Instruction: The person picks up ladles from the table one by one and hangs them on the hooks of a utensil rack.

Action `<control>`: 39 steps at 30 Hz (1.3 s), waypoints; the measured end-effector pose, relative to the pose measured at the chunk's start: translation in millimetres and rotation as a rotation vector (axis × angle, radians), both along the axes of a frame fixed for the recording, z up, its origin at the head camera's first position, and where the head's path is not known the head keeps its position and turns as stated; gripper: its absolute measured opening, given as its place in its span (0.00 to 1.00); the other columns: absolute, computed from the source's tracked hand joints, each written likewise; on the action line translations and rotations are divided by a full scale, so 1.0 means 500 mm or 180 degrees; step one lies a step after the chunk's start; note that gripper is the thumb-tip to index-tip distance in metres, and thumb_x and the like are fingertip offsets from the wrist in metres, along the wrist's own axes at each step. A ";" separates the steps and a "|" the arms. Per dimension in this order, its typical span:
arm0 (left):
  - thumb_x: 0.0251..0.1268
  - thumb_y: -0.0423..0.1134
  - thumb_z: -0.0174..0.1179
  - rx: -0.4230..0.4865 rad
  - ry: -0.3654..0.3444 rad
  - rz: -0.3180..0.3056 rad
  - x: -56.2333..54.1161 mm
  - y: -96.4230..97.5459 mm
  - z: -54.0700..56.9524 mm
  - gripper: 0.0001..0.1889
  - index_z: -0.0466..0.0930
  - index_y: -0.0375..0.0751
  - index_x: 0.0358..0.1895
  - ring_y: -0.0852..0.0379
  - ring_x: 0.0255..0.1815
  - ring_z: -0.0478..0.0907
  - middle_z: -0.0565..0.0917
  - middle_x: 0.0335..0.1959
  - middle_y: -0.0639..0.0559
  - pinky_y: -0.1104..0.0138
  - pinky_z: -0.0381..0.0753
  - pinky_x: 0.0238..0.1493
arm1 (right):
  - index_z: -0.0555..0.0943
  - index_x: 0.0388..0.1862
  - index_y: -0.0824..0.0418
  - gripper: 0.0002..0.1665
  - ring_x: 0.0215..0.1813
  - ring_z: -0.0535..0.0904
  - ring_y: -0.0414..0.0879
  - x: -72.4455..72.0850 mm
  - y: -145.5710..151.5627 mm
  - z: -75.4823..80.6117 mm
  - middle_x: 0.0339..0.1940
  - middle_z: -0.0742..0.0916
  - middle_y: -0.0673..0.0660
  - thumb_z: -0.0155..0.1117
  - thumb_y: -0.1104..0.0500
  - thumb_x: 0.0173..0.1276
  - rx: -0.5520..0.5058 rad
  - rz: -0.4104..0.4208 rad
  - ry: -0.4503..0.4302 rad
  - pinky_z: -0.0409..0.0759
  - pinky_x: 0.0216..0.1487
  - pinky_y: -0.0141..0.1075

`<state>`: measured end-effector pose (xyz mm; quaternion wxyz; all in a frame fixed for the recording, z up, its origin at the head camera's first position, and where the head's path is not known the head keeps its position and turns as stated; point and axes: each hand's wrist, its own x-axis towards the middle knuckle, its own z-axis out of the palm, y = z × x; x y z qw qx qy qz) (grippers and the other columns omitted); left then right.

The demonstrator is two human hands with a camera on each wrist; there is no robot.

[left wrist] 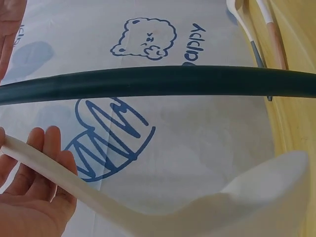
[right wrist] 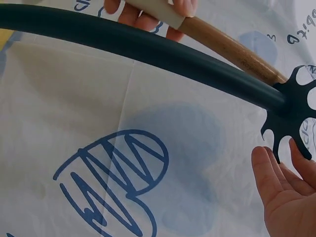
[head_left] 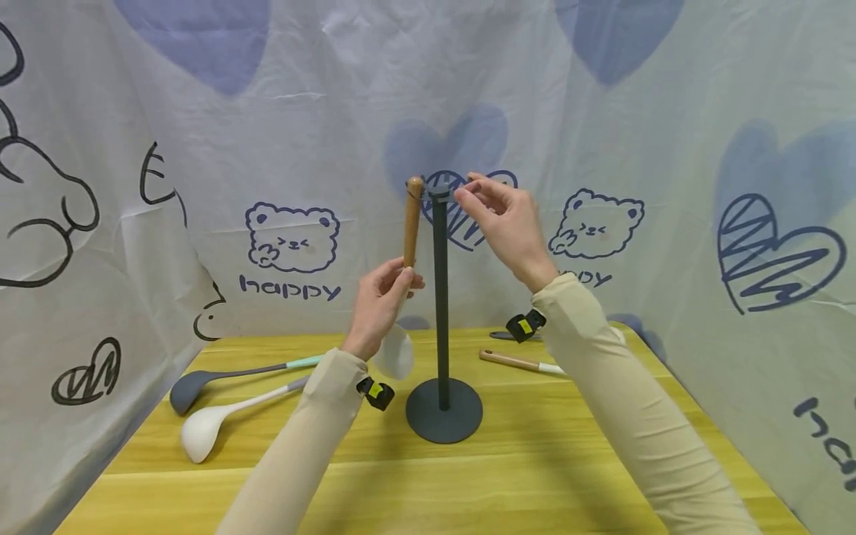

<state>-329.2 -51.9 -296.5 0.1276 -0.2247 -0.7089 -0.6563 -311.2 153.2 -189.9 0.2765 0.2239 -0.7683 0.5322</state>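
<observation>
My left hand [head_left: 381, 301] holds a ladle [head_left: 412, 230] upright, wooden handle up, white bowl down. In the left wrist view its pale neck and bowl [left wrist: 271, 197] slant below the dark pole. The handle's tip is level with the top of a dark utensil stand [head_left: 441, 297], close beside its hooks; a thin dark loop shows there. Whether the handle hangs on a hook, I cannot tell. My right hand [head_left: 511, 230] is at the other side of the stand's top, where thumb and fingers pinch a prong of the hooked disc [right wrist: 296, 106].
Left on the wooden table [head_left: 374, 483] lie a dark ladle [head_left: 190, 388] with a mint handle end and a white ladle [head_left: 203, 431]. A wooden-and-white handle [head_left: 511, 360] and a dark utensil [head_left: 501, 336] lie right, partly behind my right arm. A printed cloth [head_left: 361, 111] surrounds the table.
</observation>
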 end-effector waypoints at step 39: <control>0.75 0.41 0.54 -0.0194 0.0201 0.0675 0.060 -0.084 -0.093 0.17 0.78 0.42 0.62 0.51 0.59 0.79 0.83 0.57 0.44 0.57 0.75 0.64 | 0.72 0.69 0.55 0.34 0.63 0.78 0.48 -0.001 0.035 -0.120 0.65 0.81 0.56 0.58 0.40 0.71 0.0348 0.0028 -0.0404 0.75 0.65 0.44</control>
